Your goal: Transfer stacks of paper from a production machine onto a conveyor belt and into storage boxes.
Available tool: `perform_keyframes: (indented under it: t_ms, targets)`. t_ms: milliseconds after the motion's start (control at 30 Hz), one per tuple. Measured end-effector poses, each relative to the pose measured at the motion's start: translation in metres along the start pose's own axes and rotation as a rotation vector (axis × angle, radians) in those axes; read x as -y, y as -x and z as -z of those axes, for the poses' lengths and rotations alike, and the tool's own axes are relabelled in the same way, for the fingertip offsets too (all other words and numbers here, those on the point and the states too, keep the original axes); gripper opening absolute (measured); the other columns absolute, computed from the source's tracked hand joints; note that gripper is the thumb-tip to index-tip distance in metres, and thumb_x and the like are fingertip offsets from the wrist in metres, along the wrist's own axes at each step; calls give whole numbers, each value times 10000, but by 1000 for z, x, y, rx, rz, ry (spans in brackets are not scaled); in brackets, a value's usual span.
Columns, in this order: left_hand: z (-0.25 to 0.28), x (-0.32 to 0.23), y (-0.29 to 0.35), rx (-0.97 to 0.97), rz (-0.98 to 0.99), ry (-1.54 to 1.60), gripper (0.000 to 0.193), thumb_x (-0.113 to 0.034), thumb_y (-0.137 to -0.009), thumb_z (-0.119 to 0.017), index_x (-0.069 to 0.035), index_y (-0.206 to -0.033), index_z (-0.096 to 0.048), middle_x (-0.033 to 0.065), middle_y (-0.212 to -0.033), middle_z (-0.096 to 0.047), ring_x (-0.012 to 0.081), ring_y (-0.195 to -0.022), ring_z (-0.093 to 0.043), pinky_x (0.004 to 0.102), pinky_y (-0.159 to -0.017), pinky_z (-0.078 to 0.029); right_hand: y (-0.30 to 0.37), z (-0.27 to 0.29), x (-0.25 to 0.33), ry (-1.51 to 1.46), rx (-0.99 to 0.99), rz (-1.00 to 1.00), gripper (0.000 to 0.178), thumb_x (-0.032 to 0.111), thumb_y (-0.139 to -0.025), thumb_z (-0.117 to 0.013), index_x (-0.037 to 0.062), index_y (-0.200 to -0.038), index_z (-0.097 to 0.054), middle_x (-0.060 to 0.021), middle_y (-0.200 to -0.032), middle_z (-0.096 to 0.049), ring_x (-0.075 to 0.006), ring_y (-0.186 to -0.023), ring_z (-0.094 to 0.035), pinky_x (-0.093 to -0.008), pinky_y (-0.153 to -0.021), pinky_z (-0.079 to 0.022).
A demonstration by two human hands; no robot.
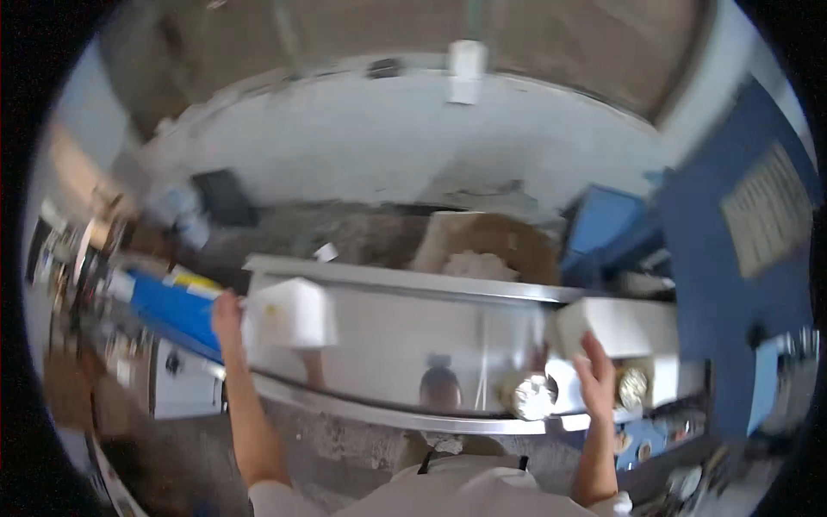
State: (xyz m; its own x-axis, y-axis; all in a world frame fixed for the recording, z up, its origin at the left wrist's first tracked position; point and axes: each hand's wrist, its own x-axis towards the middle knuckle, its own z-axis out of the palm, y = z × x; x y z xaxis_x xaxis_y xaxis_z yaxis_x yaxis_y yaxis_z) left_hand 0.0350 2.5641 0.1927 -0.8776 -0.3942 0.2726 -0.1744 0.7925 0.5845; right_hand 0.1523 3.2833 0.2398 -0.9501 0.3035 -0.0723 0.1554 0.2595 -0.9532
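A white box-shaped object (295,314) with a small yellow mark stands at the left end of a shiny metal-topped bench (392,345). Close to its left side is my left hand (226,320), its fingers blurred, so I cannot tell whether they touch it. Over the bench's right end my right hand (595,379) is open, thumb and fingers apart, with nothing visible in it. Beside that hand sit a shiny silver-gold round item (535,397) and a second gold round item (632,388). A long white block or box (616,326) lies just beyond the right hand.
A blue case-like object (172,312) adjoins the bench's left end. Behind the bench is an open carton (508,246) with pale material inside. A blue upright panel (715,250) bearing a paper sheet (767,209) rises at the right. A pale wall (345,146) closes the far side.
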Motion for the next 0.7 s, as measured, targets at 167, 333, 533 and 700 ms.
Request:
perform_keyframes:
  t_ms: [167, 333, 533, 700]
  targets:
    - [-82, -250, 97, 542, 282, 914, 406, -263, -949, -576, -44, -1283, -501, 96, -1043, -633, 175, -901, -642, 311, -789, -544, -2, 6, 12, -21, 50, 38, 716, 357, -853, -690, 27, -1413, -388, -213, -1442, -402, -327, -1226, -508, -396, -964, -483]
    - [-214, -490, 210, 1091, 65, 697, 780, -421, -894, -628, 10, -1445, -282, 192, -1214, -546, 244, -997, -601, 342, -768, -539, 16, 36, 21, 113, 40, 196, 657, 319, -857, -684, -3, -1371, -431, -252, -1456, -354, -355, -1322, -401, -411, -1037, -412]
    - [-284, -631, 270, 963, -342, 169, 1060, -628, -795, -598, 173, -1388, -235, 406, -1309, -425, 447, -1284, -415, 390, -1079, -314, 49, 82, 3, -59, 84, 163, 626, 392, -868, -653, 7, -1330, -477, -249, -1401, -422, -390, -1272, -447, -420, -1041, -381]
    - [-313, -624, 270, 1005, -342, 163, 954, -408, -785, -644, 193, -1384, -209, 394, -1328, -419, 420, -1283, -432, 373, -1069, -330, 61, 110, -13, -57, 113, 126, 602, 407, -889, -625, 7, -1316, -484, -232, -1380, -445, -377, -1240, -478, -418, -1025, -398]
